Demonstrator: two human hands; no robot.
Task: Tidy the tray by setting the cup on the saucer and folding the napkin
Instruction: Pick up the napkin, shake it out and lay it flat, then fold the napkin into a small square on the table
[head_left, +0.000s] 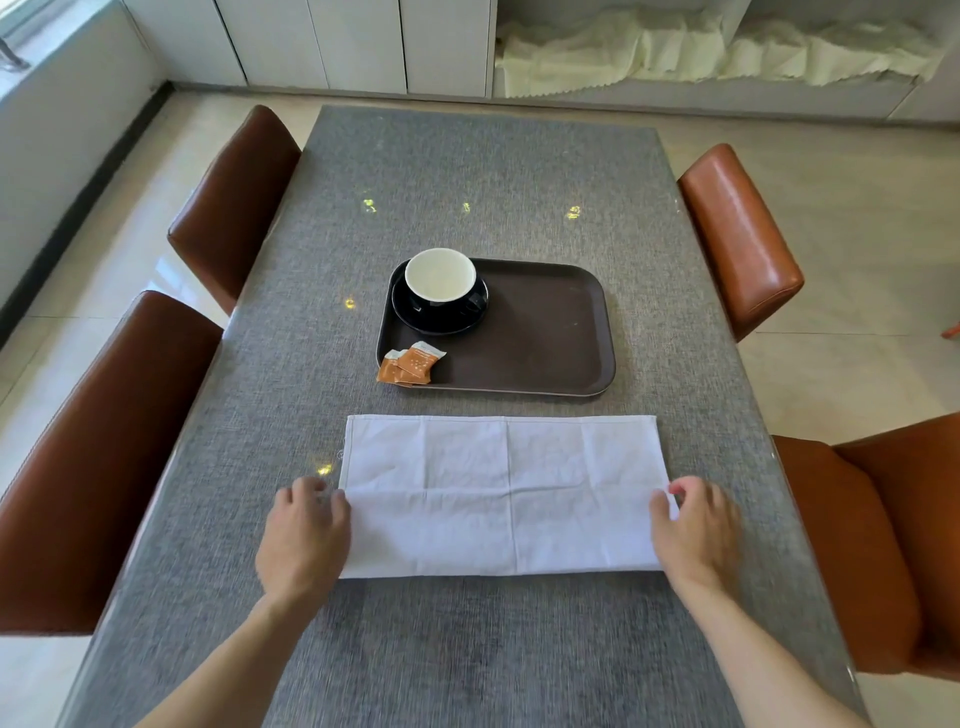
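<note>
A dark brown tray (545, 332) lies in the middle of the grey table. A black cup with a white inside (440, 278) stands upright on a black saucer (415, 312) in the tray's far left corner. A white napkin (498, 493), folded into a wide rectangle, lies flat on the table in front of the tray. My left hand (304, 535) rests at the napkin's left edge, fingers curled on the cloth. At the right edge my right hand (696, 530) pinches the cloth between thumb and fingers.
Two orange sachets (410, 364) lie in the tray's near left corner, one over the rim. Brown leather chairs stand on the left (93, 457) and on the right (737, 234) of the table. White cabinets stand behind.
</note>
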